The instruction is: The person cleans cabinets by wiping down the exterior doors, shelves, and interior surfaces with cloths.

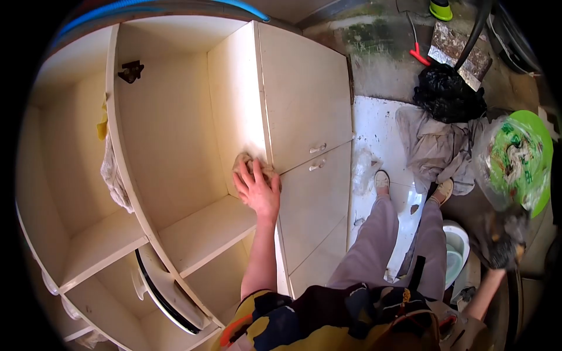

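My left hand [260,196] presses a crumpled beige cloth [242,164] against the front edge of the open cabinet's [234,99] inner side wall. Its fingers spread over the cloth, which bulges out around them. At the lower right, my right hand [497,274] hangs low beside a blurred dark grey and black thing with an orange-brown patch [500,237]. That blur hides its fingers, so I cannot tell whether it holds the thing. Two closed cabinet doors [307,99] with small handles stand just right of my left hand.
A pot lid [161,286] stands in a lower compartment, and a grey cloth [112,169] hangs over the left divider. On the floor lie a black plastic bag [448,93], greyish fabric [439,146] and a green basin [541,152] with a clear bag. A white bucket [462,237] stands by my leg.
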Action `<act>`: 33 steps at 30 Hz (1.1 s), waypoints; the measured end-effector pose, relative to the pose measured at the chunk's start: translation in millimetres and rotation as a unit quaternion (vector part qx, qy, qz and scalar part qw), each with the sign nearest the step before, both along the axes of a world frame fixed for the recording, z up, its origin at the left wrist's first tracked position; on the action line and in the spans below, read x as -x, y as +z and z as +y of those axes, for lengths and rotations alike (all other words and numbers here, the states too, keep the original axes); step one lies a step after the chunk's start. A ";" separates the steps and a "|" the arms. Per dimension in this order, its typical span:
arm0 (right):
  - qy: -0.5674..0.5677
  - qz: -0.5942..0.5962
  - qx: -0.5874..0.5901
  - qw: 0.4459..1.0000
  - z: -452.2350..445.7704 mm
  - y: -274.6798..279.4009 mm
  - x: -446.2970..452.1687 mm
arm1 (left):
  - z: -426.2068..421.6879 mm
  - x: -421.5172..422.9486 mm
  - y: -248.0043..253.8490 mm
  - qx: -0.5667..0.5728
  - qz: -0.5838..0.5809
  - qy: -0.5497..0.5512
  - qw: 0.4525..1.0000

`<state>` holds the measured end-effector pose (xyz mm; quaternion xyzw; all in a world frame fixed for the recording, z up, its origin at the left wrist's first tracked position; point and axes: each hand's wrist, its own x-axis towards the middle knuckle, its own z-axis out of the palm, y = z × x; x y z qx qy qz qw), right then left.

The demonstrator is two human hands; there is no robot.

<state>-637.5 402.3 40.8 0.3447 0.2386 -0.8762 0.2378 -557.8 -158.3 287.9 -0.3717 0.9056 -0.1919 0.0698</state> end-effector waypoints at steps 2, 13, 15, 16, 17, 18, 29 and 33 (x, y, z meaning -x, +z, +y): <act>0.015 0.008 0.031 0.999 -41.0 9.3 -3.1 | -30.4 -3.3 -4.0 -0.026 0.066 -0.056 0.996; 0.151 -0.032 0.068 0.986 -359.1 101.4 52.8 | -171.4 91.5 16.9 -0.112 0.149 -0.211 0.960; 0.162 0.019 0.058 0.985 -409.7 116.0 62.4 | -155.7 95.0 25.2 -0.061 0.064 -0.169 0.982; 0.147 0.073 0.063 0.984 -435.6 105.8 57.6 | -146.8 82.9 23.0 -0.059 0.007 -0.042 0.997; 0.137 0.084 0.048 0.986 -459.3 104.4 57.1 | -131.6 72.1 24.2 -0.131 0.014 0.030 0.991; 0.128 0.094 0.034 0.987 -481.4 105.9 56.5 | -122.3 54.5 11.8 -0.147 0.072 0.005 0.987; 0.195 0.362 -0.226 0.883 -547.6 110.0 -109.8 | -185.4 160.4 -27.1 -0.054 0.235 -0.236 0.941; 0.198 0.216 -0.020 0.956 -571.6 62.8 -151.1 | -181.2 172.1 -41.4 -0.027 0.264 -0.191 0.945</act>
